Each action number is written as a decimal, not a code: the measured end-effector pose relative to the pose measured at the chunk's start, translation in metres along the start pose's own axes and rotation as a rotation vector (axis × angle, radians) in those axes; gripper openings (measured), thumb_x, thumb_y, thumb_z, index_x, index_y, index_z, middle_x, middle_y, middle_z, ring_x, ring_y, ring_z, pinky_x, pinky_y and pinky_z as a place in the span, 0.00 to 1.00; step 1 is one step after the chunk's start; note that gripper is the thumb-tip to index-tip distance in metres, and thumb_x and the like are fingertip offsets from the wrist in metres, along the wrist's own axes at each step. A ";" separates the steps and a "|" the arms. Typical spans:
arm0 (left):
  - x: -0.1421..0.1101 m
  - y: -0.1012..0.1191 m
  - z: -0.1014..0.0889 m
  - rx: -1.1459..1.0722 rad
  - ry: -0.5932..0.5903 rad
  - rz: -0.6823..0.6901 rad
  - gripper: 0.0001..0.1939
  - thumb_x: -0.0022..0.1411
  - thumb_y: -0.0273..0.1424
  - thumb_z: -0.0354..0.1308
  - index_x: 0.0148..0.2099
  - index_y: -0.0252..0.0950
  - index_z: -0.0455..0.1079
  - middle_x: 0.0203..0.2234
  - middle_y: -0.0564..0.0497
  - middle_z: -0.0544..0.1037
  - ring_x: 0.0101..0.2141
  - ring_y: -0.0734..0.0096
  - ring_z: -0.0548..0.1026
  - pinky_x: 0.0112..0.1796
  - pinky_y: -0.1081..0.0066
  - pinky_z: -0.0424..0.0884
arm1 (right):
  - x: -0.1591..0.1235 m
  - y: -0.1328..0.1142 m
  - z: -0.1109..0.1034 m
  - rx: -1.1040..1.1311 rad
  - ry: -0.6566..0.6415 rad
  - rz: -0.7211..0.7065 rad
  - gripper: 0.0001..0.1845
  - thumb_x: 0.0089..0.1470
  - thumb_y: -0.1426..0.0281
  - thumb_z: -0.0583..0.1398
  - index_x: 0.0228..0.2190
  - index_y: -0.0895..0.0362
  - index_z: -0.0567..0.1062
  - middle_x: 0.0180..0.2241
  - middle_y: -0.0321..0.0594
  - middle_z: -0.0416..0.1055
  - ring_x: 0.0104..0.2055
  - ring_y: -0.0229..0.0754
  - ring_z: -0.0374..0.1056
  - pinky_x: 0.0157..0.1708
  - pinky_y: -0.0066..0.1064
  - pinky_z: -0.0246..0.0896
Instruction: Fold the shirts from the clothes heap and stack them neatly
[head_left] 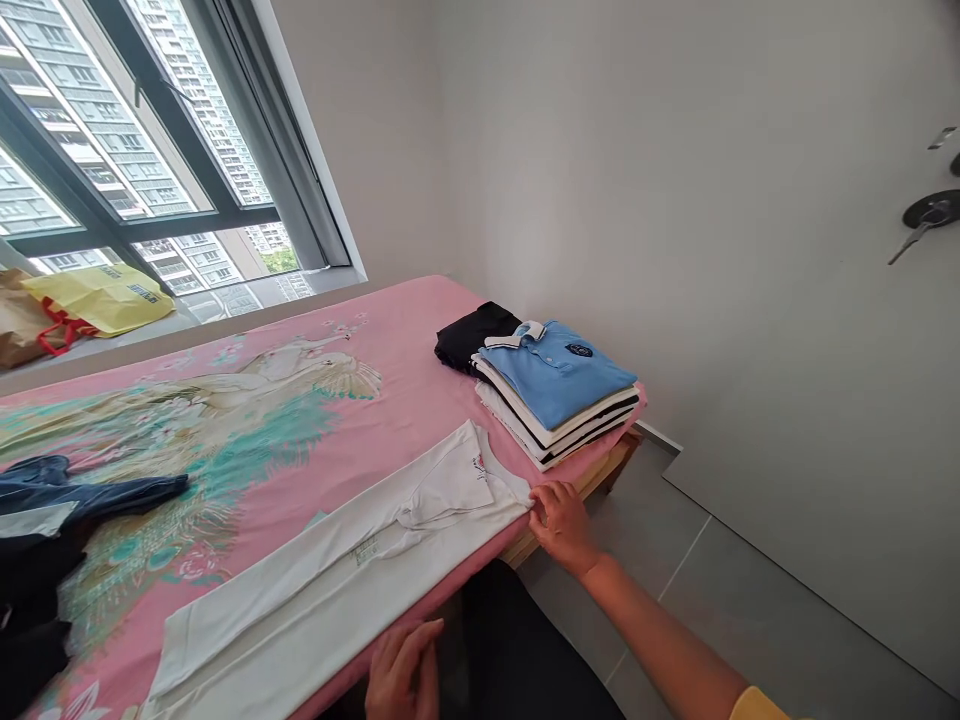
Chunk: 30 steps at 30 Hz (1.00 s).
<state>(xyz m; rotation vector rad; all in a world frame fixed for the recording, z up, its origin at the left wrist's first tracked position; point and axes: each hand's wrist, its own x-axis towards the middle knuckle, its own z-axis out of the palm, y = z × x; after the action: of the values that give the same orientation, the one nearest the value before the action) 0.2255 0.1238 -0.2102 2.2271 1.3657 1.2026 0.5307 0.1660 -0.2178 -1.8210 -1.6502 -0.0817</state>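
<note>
A white polo shirt lies folded lengthwise along the near edge of the bed, its collar toward the right. My right hand rests at the shirt's shoulder end by the bed corner, its fingers curled on the fabric edge. My left hand sits at the bed's near edge by the shirt's lower side, fingers together and pointing up at the cloth. Beyond the collar stands a stack of folded shirts with a blue polo on top.
The bed has a pink sheet with a teal bird print. A folded black garment lies behind the stack. Dark blue clothes are heaped at the left. A yellow bag sits on the window ledge. Grey floor and wall are to the right.
</note>
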 end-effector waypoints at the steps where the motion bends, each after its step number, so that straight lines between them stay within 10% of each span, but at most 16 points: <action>1: 0.018 0.014 0.007 -0.023 -0.072 0.027 0.22 0.57 0.30 0.52 0.48 0.65 0.67 0.33 0.61 0.78 0.35 0.63 0.77 0.33 0.59 0.77 | 0.002 0.000 0.000 -0.006 -0.014 -0.005 0.10 0.46 0.75 0.56 0.34 0.56 0.71 0.35 0.41 0.67 0.41 0.45 0.60 0.44 0.38 0.55; 5: 0.088 0.048 0.046 0.079 -0.210 0.163 0.16 0.62 0.30 0.48 0.49 0.48 0.70 0.45 0.53 0.77 0.49 0.64 0.72 0.48 0.58 0.70 | 0.007 0.001 -0.001 0.007 -0.050 -0.023 0.08 0.47 0.75 0.56 0.33 0.56 0.71 0.34 0.41 0.66 0.41 0.45 0.59 0.43 0.36 0.54; 12: 0.120 0.012 0.120 0.454 -0.323 0.092 0.29 0.63 0.42 0.47 0.63 0.36 0.56 0.61 0.40 0.59 0.60 0.51 0.57 0.58 0.41 0.46 | 0.013 0.010 0.000 0.069 -0.053 -0.089 0.11 0.47 0.77 0.56 0.33 0.56 0.73 0.34 0.39 0.67 0.40 0.43 0.58 0.43 0.35 0.53; 30: 0.113 0.003 0.126 0.556 -0.324 0.123 0.31 0.64 0.45 0.42 0.65 0.37 0.51 0.63 0.44 0.56 0.62 0.57 0.54 0.60 0.48 0.39 | 0.020 -0.003 -0.009 0.083 -0.032 -0.010 0.05 0.48 0.72 0.59 0.30 0.55 0.74 0.31 0.38 0.67 0.39 0.42 0.59 0.41 0.33 0.52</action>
<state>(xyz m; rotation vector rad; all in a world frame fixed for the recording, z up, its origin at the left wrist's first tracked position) 0.3479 0.2401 -0.2289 2.7540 1.5785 0.4801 0.5356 0.1788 -0.2000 -1.7601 -1.6604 0.0111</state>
